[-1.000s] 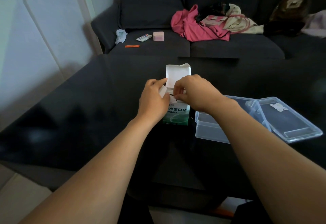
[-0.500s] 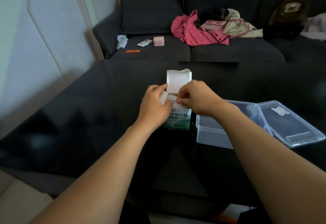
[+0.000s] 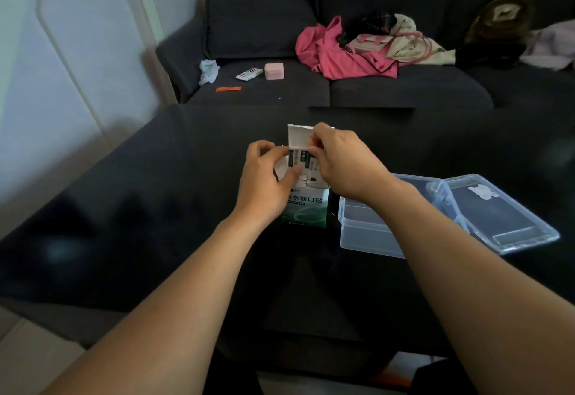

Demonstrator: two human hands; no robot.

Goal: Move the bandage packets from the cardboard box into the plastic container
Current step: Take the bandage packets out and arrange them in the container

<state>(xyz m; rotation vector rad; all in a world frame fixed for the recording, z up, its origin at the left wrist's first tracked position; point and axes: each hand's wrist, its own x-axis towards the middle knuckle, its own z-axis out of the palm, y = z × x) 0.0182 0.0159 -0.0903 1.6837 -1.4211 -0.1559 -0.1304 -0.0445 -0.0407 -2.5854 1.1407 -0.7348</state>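
A white and green cardboard box [image 3: 306, 208] stands upright on the dark table, its top flap [image 3: 298, 136] open toward the sofa. A bunch of bandage packets [image 3: 303, 160] sticks up out of its mouth. My right hand [image 3: 339, 161] pinches the top of the packets from the right. My left hand [image 3: 264, 180] grips the box's left side, thumb against the packets' lower part. The clear plastic container [image 3: 364, 233] sits just right of the box, partly under my right forearm.
The container's clear lid [image 3: 504, 214] lies open to the right. The dark glossy table [image 3: 155, 208] stretches left and toward me. Behind it a dark sofa [image 3: 311, 90] carries a pink box [image 3: 274, 70], small wrappers, pink clothing [image 3: 336, 52] and bags.
My right hand has risen and drawn the bandage packets partly up out of the box. The left hand has stayed on the box. The view has tilted down slightly.
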